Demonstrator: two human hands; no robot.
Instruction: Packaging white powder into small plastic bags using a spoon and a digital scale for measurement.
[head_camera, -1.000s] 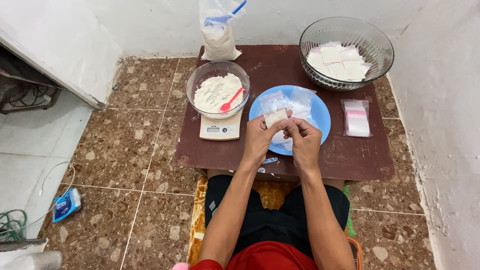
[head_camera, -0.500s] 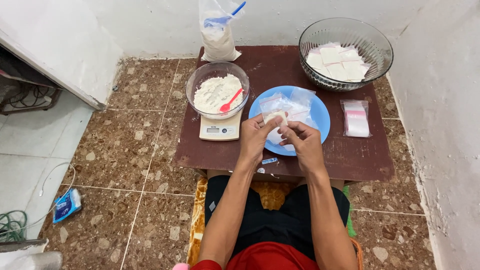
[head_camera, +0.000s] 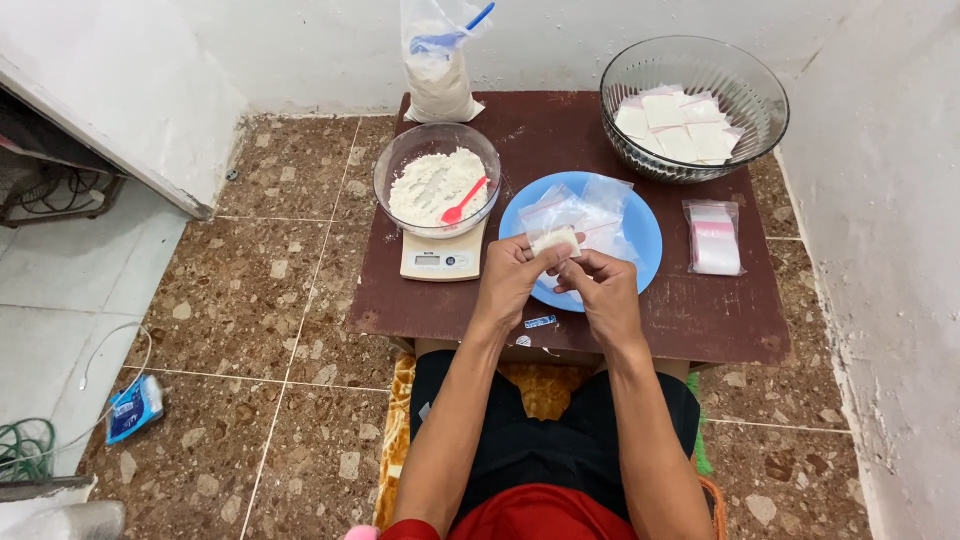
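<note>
Both hands meet over the near edge of the blue plate (head_camera: 645, 235), pinching 1 small plastic pouch of white powder (head_camera: 555, 240) between them. The left hand (head_camera: 508, 278) has its fingers curled together and clamps the pouch's left end between thumb and fingertips. The right hand (head_camera: 603, 292) is also curled tight, its thumb and forefinger closed on the pouch's lower right edge. More clear zip pouches (head_camera: 585, 212) lie on the plate just behind the held one. To the left, a glass bowl of powder (head_camera: 435, 180) with a red spoon (head_camera: 462, 203) sits on a small scale (head_camera: 441, 260). All of this rests on the low brown table (head_camera: 690, 310).
</note>
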